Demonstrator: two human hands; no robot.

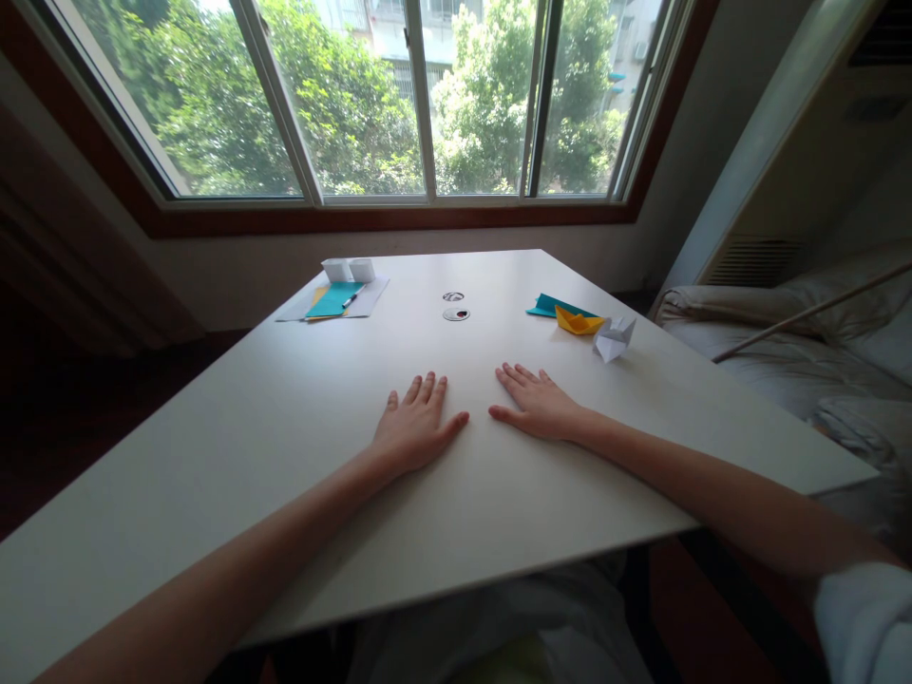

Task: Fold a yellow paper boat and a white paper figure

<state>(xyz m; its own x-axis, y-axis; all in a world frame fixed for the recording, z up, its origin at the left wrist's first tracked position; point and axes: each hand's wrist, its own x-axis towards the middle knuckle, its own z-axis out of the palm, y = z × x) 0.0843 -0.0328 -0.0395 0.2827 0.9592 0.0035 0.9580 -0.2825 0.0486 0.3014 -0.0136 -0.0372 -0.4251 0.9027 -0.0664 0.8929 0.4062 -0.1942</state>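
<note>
My left hand [415, 425] lies palm down on the white table [442, 532], its fingers spread and the thumb pointing right. A short gap away, my right hand [534, 404] rests flat as well, fingers stretched out. Neither hand holds anything. Beyond the right hand sit a yellow paper boat [579, 322], a white folded paper piece [614, 339] and a teal folded paper shape [556, 305]. Farther off on the left is a stack with a teal sheet [334, 299] on top and a dark pen [352, 296] lying on it.
Two small white boxes [349, 270] stand behind the paper stack. Two round disc-like marks [456, 313] are at the table's far middle. A window [427, 104] rises behind the table. To the right is a pale sofa [755, 323] with a thin stick [805, 318] across it.
</note>
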